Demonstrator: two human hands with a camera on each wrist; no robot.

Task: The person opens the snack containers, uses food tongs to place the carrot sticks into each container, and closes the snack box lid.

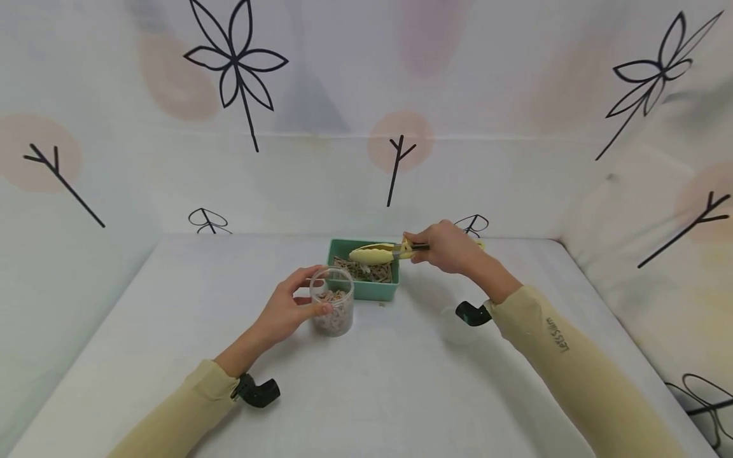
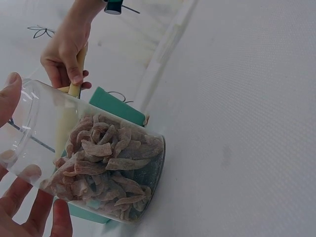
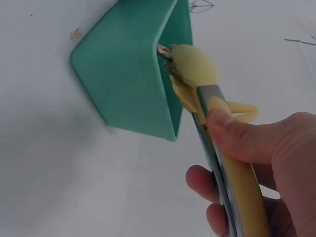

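Note:
My left hand (image 1: pixel 289 308) grips a clear jar (image 1: pixel 336 321) from its left side, thumb in front and fingers behind. Brownish dried strips (image 2: pixel 113 165) fill its lower part. Just behind the jar stands a green rectangular bin (image 1: pixel 375 292) with more of these strips (image 1: pixel 378 273) inside. My right hand (image 1: pixel 449 249) holds yellow tongs (image 1: pixel 372 256) over the bin, thumb pressing on one arm. In the right wrist view, the yellow heads (image 3: pixel 195 64) are close together at the bin's opening, with some strips between them.
A faint clear round lid (image 1: pixel 460 327) lies on the white tabletop (image 1: pixel 366 394), right of the jar. One small crumb (image 1: pixel 382 305) lies in front of the bin. White patterned cloth (image 1: pixel 321 184) hangs behind and at both sides. Each wrist wears a black camera (image 1: pixel 258 391).

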